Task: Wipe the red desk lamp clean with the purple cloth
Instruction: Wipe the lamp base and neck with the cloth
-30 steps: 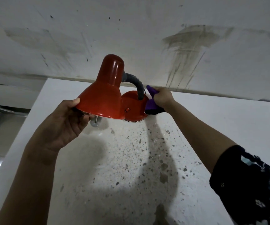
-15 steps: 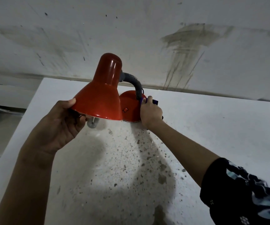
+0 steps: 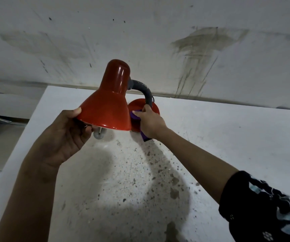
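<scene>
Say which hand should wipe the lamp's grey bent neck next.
Right. The right hand grips the purple cloth on the round red base beside the grey bent neck; the left hand holds the red cone shade.

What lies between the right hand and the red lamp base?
The purple cloth: the right hand holds it against the lamp base, as the head view shows.

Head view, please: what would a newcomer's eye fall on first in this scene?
The glossy red desk lamp stands out at centre, its shade gripped at the rim by the left hand. Just right of the shade, the right hand presses the purple cloth against the lamp's round base. Below, the white table is speckled with dark flecks, and a brownish streaked stain marks the wall.
</scene>
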